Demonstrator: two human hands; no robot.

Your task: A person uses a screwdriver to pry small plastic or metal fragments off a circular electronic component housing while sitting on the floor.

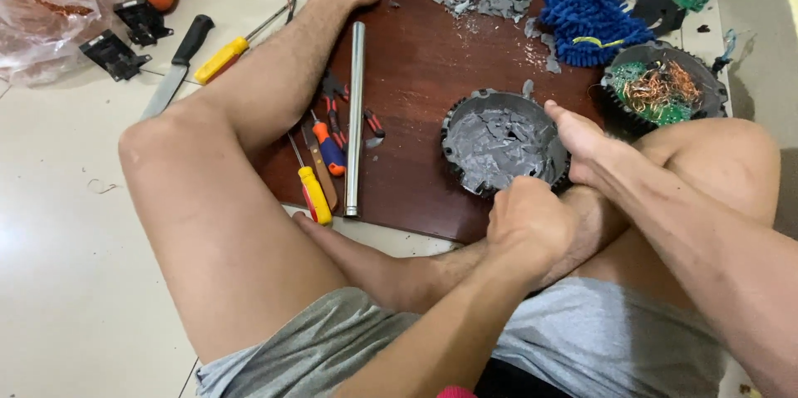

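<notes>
The left hand (528, 219) is closed into a fist on the near rim of a round black housing (503, 144) filled with grey broken pieces. The right hand (578, 144) is half closed and presses on the rim at the right side, thumb up. The housing lies flat between both hands, its open side up; being round, it has no clear long axis. Left of the hands lies a metal rod (355, 115) on the wooden board (416, 57).
</notes>
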